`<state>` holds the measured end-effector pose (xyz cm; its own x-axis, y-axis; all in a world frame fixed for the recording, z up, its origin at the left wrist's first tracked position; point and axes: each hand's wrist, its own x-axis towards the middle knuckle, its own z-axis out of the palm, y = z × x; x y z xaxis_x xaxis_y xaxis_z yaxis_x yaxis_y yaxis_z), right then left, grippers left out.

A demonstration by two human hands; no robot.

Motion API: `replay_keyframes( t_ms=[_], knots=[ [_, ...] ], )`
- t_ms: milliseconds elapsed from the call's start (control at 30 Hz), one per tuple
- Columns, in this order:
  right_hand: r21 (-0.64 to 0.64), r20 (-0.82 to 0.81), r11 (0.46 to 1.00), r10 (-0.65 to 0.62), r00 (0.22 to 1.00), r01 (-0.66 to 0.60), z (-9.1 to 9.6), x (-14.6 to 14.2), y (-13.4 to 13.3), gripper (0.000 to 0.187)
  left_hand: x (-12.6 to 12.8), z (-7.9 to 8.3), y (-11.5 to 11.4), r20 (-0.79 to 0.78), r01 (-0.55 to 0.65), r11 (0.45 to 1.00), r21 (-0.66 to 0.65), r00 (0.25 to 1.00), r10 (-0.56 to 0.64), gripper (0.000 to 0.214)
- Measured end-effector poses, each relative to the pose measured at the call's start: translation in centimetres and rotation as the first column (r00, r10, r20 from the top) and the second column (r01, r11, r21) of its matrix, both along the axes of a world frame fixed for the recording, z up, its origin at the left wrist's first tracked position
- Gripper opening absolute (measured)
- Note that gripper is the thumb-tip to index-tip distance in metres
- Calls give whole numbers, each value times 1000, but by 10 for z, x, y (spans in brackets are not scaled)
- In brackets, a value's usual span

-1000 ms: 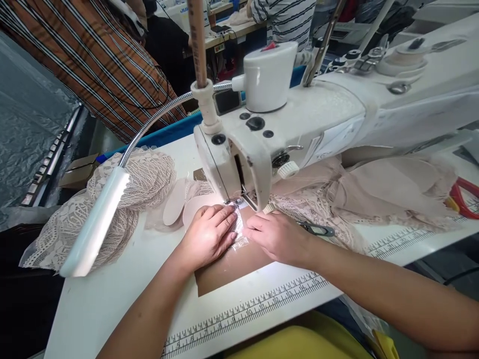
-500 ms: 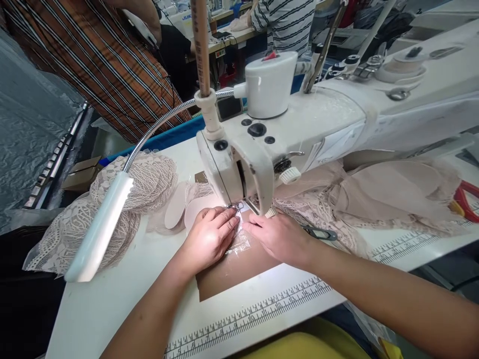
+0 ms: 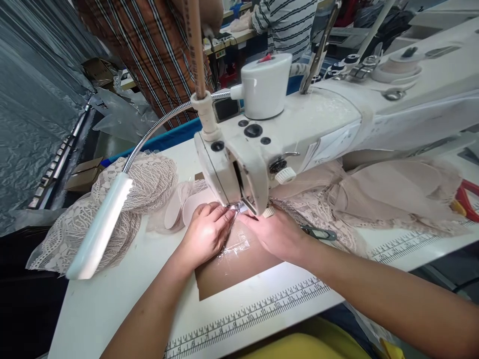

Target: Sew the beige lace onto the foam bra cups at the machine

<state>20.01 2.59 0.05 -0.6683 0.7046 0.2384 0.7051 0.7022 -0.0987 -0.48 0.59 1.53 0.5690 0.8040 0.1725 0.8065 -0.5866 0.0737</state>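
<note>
The fingers (image 3: 223, 216) of the left hand (image 3: 207, 234) lie close together and a bit bent. Their tips press down on a clear shiny piece (image 3: 236, 244), but they do not wrap around it. The fingers (image 3: 252, 223) of the right hand (image 3: 277, 232) point at the same spot from the other side. I cannot tell if they pinch the piece or just push on it.

The clear shiny piece lies right under the front end of the sewing machine (image 3: 262, 144). Its far edge is at the machine's little metal foot (image 3: 238, 206). It rests on a brown sheet (image 3: 228, 274) that lies flat in front of the machine. Both hands touch the piece, one on each side of the foot.

Just to the right of the machine's front end, beside the right hand, lie small grey snips (image 3: 319, 232). Under the machine's long arm sits a heap of pink-beige cloth (image 3: 389, 192). To the left of the machine lies a pile of lace (image 3: 145, 182). A white lamp (image 3: 99, 227) on a bendy neck hangs over it. Behind the machine stands a person in a brown striped top (image 3: 157, 45).
</note>
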Motion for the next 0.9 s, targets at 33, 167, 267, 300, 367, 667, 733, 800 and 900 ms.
replay_keyframes(
  t_ms=[33, 167, 267, 300, 367, 667, 733, 800, 900],
  knots=[
    [-5, -16, 1000, 7, 1000, -7, -1, 0, 0, 36, 0, 0, 0, -1, -5, 1000, -8, 1000, 5, 27],
    [-39, -37, 999, 21, 999, -23, -1, 1, 1, 34, 0, 1, 1, 5, -20, 999, -33, 1000, 20, 27],
    [-75, -25, 997, 20, 999, -22, 2, 2, 0, 36, 0, 2, 1, 2, -27, 999, -39, 1000, 28, 27],
    [-83, -26, 996, 22, 999, -24, 3, 2, 0, 36, 0, 3, 0, -4, -33, 999, -38, 999, 33, 27],
    [-94, -31, 995, 27, 999, -30, 4, 2, 0, 33, 0, 3, -1, -26, -49, 998, -36, 999, 48, 27],
    [-84, -82, 994, 61, 995, -68, 3, 5, 0, 35, 1, 9, -6, -140, -186, 982, -27, 974, 180, 40],
    [-73, -79, 995, 69, 994, -75, 3, 7, 1, 34, 2, 17, -10, -144, -207, 977, -54, 970, 198, 46],
    [-59, -72, 996, 65, 995, -70, 3, 8, 2, 32, 2, 26, -15, -143, -213, 969, -122, 970, 196, 47],
    [-37, -70, 998, 50, 996, -53, 2, 10, 3, 27, 1, 38, -21, -116, -199, 948, -249, 978, 175, 43]
  ],
)
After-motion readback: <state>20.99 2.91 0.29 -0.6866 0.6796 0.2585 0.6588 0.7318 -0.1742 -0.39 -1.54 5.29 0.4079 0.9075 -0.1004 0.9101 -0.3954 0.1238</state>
